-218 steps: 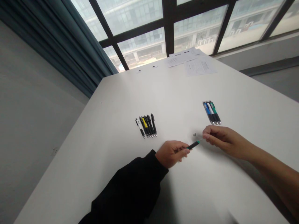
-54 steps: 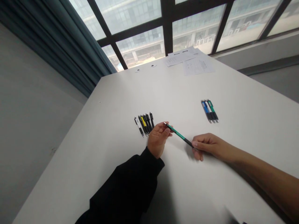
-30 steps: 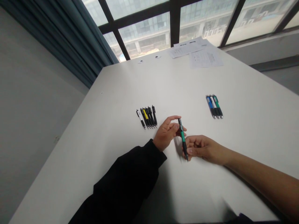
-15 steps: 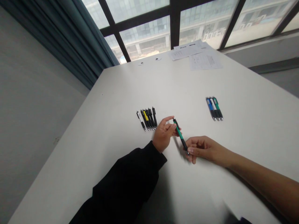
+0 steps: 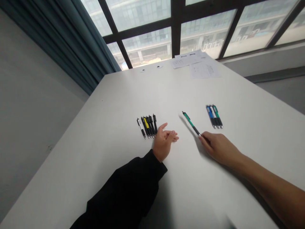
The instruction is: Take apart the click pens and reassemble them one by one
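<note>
Hands apart now, left hand [image 5: 164, 143] open and empty, right hand [image 5: 220, 149] pinching a green pen [image 5: 191, 123].

A plain black long sleeve [image 5: 124, 190] runs down to the wrist of the left hand [image 5: 164, 143], while the right hand [image 5: 220, 149] and right forearm [image 5: 267, 175] are bare.

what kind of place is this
Probably an office or meeting room in a multi-storey building: a large white table holds printed papers and neat groups of click pens, and a black-framed window beside a blue curtain looks onto another building.
</note>
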`<state>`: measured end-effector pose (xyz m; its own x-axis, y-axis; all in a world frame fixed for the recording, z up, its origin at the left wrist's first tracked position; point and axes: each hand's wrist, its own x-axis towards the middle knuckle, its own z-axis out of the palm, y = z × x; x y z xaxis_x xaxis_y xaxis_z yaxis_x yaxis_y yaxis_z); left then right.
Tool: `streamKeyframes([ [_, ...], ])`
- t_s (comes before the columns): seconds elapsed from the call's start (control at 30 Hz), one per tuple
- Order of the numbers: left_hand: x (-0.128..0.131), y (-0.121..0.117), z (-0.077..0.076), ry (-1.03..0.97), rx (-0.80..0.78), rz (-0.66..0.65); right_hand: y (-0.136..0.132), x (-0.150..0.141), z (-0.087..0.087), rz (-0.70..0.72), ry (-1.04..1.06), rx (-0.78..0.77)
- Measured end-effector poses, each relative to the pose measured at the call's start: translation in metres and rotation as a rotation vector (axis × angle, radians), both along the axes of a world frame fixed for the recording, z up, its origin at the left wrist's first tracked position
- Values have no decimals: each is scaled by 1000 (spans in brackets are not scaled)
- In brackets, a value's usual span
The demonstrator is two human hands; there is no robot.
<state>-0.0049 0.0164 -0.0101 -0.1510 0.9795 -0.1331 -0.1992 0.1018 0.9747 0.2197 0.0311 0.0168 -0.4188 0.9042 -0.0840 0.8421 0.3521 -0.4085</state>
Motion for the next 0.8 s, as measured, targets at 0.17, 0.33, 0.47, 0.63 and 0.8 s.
streamKeyframes([
  [0.17,-1,-3,0,69,30,-82,17,9,-3,-209,-269,76],
  [0.33,-2,-5,-1,96,37,-131,22,11,-8,-281,-381,103],
  [0.47,-2,-6,-1,111,42,-160,24,13,-10,-303,-411,92],
  [0.63,-2,-5,1,124,40,-179,27,13,-10,-305,-413,80],
  [0.8,-2,-5,1,130,41,-184,27,15,-9,-310,-415,73],
])
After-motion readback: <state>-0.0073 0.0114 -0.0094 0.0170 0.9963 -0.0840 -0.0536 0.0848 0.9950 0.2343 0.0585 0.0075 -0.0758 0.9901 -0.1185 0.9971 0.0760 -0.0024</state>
